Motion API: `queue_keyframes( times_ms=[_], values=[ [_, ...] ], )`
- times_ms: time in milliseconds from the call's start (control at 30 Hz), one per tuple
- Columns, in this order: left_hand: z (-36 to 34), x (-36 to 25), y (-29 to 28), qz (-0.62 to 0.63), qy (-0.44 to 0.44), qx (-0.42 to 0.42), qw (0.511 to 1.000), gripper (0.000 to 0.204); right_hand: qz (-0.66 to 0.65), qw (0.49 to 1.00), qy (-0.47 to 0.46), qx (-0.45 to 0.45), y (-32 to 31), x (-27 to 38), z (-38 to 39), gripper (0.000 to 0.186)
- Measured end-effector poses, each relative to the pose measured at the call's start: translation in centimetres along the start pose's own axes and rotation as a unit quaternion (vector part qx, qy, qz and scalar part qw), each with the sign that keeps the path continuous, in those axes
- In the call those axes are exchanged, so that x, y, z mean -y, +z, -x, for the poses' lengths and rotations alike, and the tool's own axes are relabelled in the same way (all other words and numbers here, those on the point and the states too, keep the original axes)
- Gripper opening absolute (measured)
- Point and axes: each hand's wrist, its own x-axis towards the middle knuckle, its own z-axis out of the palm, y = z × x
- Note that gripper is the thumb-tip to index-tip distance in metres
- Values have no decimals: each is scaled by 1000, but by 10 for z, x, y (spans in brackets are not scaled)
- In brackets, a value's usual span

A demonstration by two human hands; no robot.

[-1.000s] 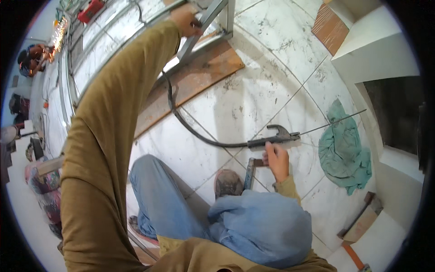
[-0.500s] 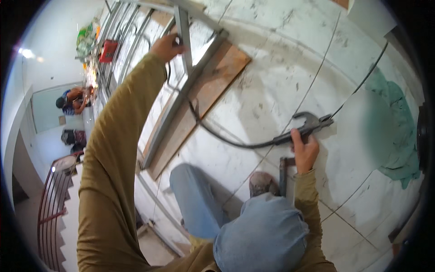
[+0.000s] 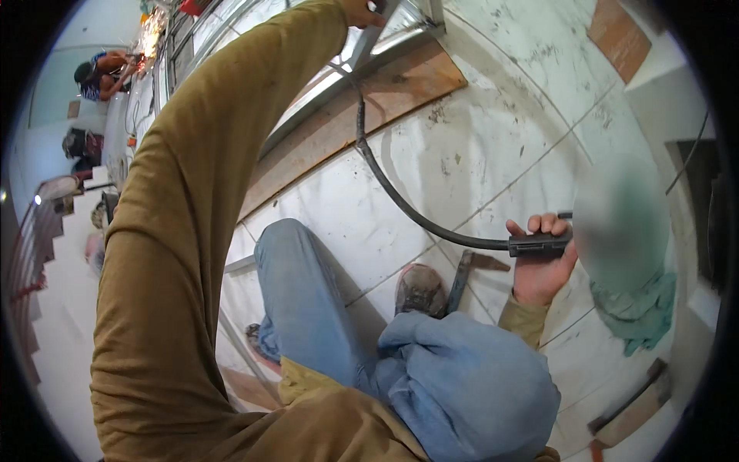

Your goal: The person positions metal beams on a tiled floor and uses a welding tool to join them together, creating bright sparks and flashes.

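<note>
Green cloth (image 3: 636, 312) near right hand (image 3: 543, 276)

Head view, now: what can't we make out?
All in the head view:
Left hand: cut off by the top edge, grip on the metal frame unclear.
Electrode holder: front end lost in blur past the right hand.
Green cloth: upper part lost in the same blur.
Hammer-like tool: lower end behind the knee.
Co-worker: hands too small beside the sparks.

Head cam (L fisheye of pair), facing down, wearer's R knee (image 3: 473, 381) close, tiled flr (image 3: 469, 181) beyond
</note>
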Motion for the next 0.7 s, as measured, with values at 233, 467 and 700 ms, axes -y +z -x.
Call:
queue_keyframes(
  times_ms=[233, 467, 700],
  values=[
    [-3, -5, 5, 32, -6, 0, 999, 41, 164, 985, 28, -36, 40, 5, 16, 49],
    [11, -17, -6, 28, -61, -8, 998, 39, 121, 959, 231, -110, 24, -6, 68, 50],
    [5, -11, -2, 43, -26, 5, 999, 43, 78, 980, 165, -77, 42, -33, 87, 35]
  ],
)
